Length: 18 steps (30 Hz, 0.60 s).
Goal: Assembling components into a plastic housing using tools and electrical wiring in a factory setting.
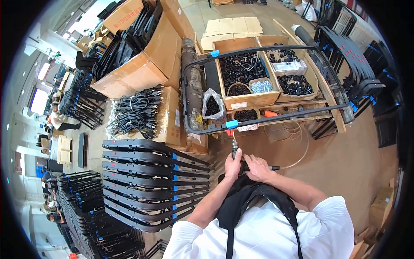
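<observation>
Both of my hands hold an air screwdriver [235,146] in front of my chest. My left hand [233,165] wraps round its body behind the chuck, thumb laid along the top. Closed over the rear part is my right hand [258,168], which hides most of the handle. The bit points away from me and reaches the near bar of a black tubular frame [284,116], by a blue clip [232,124] and a red piece [230,132]. Whether the bit touches a screw cannot be made out. The frame lies across the wooden workbench [302,105].
Inside the frame stand wooden bins [248,101] of black parts, a small box of silver screws [261,86] and a plastic bag [213,105]. A clear air hose [302,157] curls at the right. Stacked black frames [142,185] and bundled cables [136,110] are at the left.
</observation>
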Each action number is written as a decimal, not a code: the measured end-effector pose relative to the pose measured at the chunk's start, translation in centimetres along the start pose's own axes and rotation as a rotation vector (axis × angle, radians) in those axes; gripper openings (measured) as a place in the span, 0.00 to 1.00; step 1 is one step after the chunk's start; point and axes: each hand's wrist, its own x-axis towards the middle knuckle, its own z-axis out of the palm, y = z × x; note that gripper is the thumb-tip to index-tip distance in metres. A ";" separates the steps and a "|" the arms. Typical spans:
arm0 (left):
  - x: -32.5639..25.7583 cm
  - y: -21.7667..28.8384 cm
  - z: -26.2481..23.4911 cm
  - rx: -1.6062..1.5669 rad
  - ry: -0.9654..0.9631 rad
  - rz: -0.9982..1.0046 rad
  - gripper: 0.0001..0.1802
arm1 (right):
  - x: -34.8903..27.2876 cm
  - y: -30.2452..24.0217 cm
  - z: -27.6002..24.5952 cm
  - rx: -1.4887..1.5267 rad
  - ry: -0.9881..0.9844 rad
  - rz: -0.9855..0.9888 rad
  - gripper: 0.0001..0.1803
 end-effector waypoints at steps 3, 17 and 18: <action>-0.1 0.3 0.9 -0.037 -0.016 0.009 0.26 | -0.4 0.8 -0.3 -0.007 0.031 0.002 0.41; -0.9 1.3 1.3 0.036 0.020 -0.014 0.26 | -0.4 2.9 0.3 0.065 0.060 -0.093 0.42; -0.9 1.5 1.3 0.040 0.020 -0.015 0.26 | -0.4 2.9 0.3 0.069 0.061 -0.092 0.42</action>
